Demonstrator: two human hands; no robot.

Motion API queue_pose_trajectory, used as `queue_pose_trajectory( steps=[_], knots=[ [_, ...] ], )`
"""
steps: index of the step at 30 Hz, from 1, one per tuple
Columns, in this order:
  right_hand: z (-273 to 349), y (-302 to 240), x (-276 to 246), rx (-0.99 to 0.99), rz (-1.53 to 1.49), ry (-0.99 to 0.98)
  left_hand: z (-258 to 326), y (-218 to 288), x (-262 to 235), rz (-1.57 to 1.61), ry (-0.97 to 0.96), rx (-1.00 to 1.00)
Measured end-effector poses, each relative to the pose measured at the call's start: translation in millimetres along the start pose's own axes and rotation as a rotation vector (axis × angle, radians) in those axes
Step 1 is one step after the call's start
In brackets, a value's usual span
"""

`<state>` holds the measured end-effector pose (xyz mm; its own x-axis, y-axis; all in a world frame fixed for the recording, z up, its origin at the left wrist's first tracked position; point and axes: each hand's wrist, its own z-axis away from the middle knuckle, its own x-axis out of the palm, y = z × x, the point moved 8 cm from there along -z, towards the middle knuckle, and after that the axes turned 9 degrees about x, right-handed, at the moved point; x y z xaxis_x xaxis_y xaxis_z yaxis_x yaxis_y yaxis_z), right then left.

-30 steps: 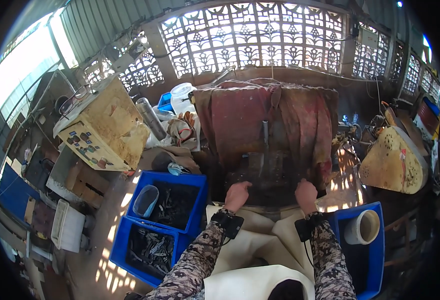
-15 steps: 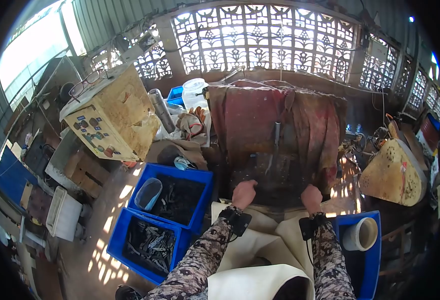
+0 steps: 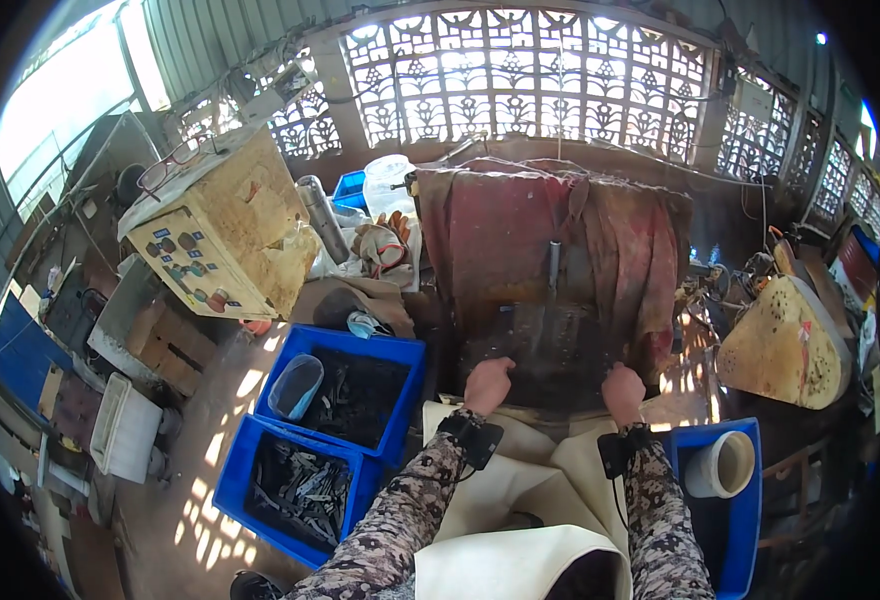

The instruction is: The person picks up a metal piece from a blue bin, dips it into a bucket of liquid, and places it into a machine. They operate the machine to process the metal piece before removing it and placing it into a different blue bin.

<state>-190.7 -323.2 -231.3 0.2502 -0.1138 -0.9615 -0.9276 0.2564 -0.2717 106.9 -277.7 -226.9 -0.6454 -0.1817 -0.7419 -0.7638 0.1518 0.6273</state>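
My left hand point(image 3: 488, 384) and my right hand point(image 3: 623, 391) rest side by side on the near edge of a dark, dirty machine table point(image 3: 550, 345), fingers curled over it. Neither hand shows a held object. Behind the table rises a rusty red machine body point(image 3: 520, 240) with a grey vertical lever point(image 3: 554, 262) at its middle. Both forearms wear patterned sleeves and black wrist straps. A pale apron point(image 3: 520, 490) covers my lap below the hands.
Two blue crates point(image 3: 360, 350) point(image 3: 250, 480) of dark metal parts stand at my left, one holding a clear scoop point(image 3: 295, 385). A blue crate point(image 3: 740, 520) with a white roll point(image 3: 720, 465) sits at my right. A yellowish box point(image 3: 230, 235) and work gloves point(image 3: 385, 245) lie beyond.
The view has tilted and shifted slightly, so the scene sits lower and to the right in frame. My hands stay on the table edge in the same pose.
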Motion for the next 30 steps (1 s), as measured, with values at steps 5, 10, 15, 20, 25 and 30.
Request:
queue_pose_trajectory(
  steps=[5, 10, 15, 20, 25, 30],
  knots=[
    [4, -3, -1, -0.003, -0.009, -0.004, 1, -4, 1, 0.007, 0.007, 0.015],
    [-1, 2, 3, -0.011, -0.071, -0.016, 3, -8, 4, 0.028, 0.014, -0.017],
    [-48, -16, -19, -0.033, -0.310, 0.061, -2, -8, 8, -0.009, -0.008, 0.013],
    [-65, -119, -89, -0.182, -0.562, 0.157, 0, -8, 7, -0.004, -0.017, -0.028],
    [-60, -192, -123, -0.231, -0.552, 0.243, 0, -10, 6, -0.017, -0.015, -0.026],
    [-72, -220, -111, -0.382, -0.350, 0.278, -2, -8, 13, -0.006, -0.039, -0.016]
  ],
)
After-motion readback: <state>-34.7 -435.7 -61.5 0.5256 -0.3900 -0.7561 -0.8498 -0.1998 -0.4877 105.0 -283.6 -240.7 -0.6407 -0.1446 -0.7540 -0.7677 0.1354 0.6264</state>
